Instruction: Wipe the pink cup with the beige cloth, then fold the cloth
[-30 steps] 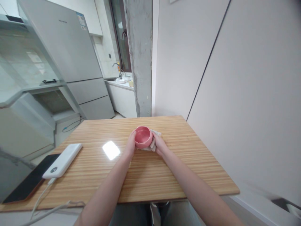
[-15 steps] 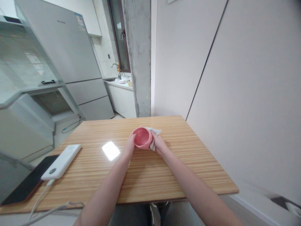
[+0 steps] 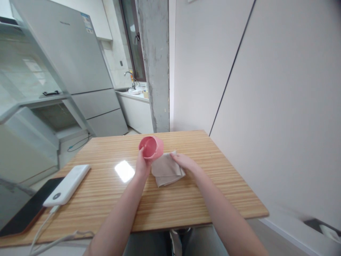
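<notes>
Pink plastic cup (image 3: 151,147) is gripped by the left hand (image 3: 142,164), lifted clear of the wooden table (image 3: 170,199) and tilted so its mouth faces the camera. The right hand (image 3: 185,161) lies flat, fingers extended, on a folded beige cloth (image 3: 166,170) just beside the cup. Judged from this layout, the cup and cloth are separated and the cloth rests on the table. A white power bank (image 3: 68,184) with cable and a dark phone (image 3: 22,218) lie at the table's left edge. Behind stand a grey refrigerator (image 3: 80,60), a concrete pillar (image 3: 156,64) and white wall panels (image 3: 266,89).
</notes>
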Demonstrator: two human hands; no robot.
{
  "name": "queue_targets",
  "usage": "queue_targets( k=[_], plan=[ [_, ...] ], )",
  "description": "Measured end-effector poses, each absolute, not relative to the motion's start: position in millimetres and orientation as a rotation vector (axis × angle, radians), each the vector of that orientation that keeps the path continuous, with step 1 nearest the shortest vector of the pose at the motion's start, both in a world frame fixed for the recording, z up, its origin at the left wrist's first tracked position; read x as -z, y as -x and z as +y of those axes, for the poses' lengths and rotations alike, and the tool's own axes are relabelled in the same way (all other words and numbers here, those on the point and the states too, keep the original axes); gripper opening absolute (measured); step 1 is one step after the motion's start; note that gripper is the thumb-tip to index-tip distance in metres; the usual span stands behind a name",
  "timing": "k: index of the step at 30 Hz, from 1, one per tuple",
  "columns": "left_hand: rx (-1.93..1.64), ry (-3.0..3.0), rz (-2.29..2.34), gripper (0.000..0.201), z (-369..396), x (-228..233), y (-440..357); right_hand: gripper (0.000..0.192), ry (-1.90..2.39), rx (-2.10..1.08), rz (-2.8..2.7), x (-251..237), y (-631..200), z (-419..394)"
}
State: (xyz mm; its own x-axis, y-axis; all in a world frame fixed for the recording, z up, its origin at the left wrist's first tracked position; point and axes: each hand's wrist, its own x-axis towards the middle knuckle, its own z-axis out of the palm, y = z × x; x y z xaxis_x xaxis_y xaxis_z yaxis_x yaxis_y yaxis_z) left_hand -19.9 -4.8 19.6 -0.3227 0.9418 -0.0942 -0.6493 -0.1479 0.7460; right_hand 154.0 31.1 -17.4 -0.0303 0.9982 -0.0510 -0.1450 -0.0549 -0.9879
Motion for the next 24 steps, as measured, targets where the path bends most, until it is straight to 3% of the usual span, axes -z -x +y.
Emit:
queue_targets(
  k=[2,4,8,14,21,24],
  plan=[
    [-1.714,-0.479,0.846,0.025,-4.3,-18.9,17.1,0.020,1.259,-1.023,-1.140,9.0,-161.3,32.8],
    [-1.668,-0.518,0.840,0.027,-4.1,-17.3,13.0,0.021,1.206,-0.911,-1.182,1.5,-159.1,31.2],
    [-1.419,-0.686,0.835,0.035,-7.1,-12.9,3.6,0.037,0.900,-1.120,-1.235,2.2,-139.1,28.1],
    [-1.151,-1.186,1.097,0.035,-12.4,-2.1,3.3,0.029,1.096,-1.085,-0.958,13.1,-170.8,57.4],
    [-0.694,-2.136,1.141,0.020,-18.4,1.5,13.4,0.042,1.487,-0.359,-0.713,16.2,-266.7,72.6],
    [-0.544,-2.253,1.137,0.025,-18.8,3.6,16.9,0.045,1.602,-0.269,-0.699,24.4,-283.2,71.9]
  ],
)
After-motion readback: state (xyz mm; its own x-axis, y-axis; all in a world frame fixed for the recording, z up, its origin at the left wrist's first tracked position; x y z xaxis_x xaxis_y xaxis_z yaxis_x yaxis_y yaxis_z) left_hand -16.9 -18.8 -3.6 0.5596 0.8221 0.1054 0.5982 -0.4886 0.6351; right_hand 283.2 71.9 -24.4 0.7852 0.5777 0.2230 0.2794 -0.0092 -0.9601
